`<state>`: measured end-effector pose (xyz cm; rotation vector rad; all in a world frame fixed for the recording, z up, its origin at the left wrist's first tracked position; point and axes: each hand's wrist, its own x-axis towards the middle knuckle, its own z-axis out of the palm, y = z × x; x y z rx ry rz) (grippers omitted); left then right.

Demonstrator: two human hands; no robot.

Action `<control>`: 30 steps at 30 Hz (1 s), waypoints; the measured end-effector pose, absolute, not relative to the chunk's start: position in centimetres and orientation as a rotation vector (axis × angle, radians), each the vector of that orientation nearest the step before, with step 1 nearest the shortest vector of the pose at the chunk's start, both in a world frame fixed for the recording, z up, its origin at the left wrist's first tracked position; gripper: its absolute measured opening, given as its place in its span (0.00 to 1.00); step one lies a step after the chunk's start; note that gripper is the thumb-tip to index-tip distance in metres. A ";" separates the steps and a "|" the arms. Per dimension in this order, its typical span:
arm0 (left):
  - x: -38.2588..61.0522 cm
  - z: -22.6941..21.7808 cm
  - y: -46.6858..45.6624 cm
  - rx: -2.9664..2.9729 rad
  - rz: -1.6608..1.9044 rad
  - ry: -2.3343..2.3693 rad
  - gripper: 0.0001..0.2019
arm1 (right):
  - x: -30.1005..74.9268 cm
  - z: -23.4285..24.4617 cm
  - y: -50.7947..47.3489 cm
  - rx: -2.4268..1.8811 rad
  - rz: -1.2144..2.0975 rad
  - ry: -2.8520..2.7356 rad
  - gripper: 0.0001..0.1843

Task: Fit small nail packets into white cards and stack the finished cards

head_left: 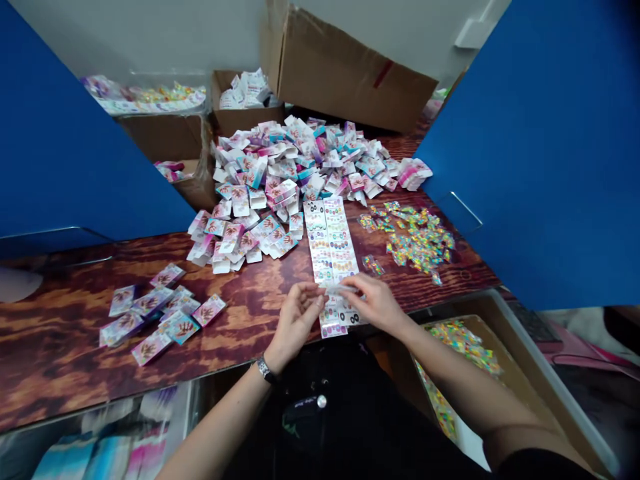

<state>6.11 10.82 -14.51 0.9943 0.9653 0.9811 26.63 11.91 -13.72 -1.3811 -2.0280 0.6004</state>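
The left grip point(296, 321) stands half open, fingertips at a pale slip point(340, 290) that the right grip point(375, 303) pinches lightly, lying across a long printed card strip point(330, 243) on the wooden desk point(65, 333). Thin, light and bendy, the strip wants holding by its long edges. Folded cards point(260, 180) heap up far; open desk lies left of the hands, and a tray point(545, 373) sits near right

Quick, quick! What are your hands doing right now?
Left hand: half closed, fingertips by the small pale strip; cannot tell if it grips.
Right hand: closed, holding that strip.
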 end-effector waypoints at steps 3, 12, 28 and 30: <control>6.0 -14.6 10.9 0.961 0.967 0.988 0.14 | 31.1 -16.0 12.7 -1.711 0.412 -1.668 0.14; 5.5 -16.1 11.4 1.068 0.940 1.047 0.12 | 35.6 -21.2 14.7 -2.139 0.413 -1.614 0.17; 4.3 -17.7 25.0 2.629 0.399 1.632 0.20 | 33.8 -20.5 14.0 -2.126 0.278 -1.818 0.15; 4.3 -17.4 24.1 2.611 0.409 1.643 0.21 | 34.3 -20.7 13.7 -2.071 0.305 -1.790 0.17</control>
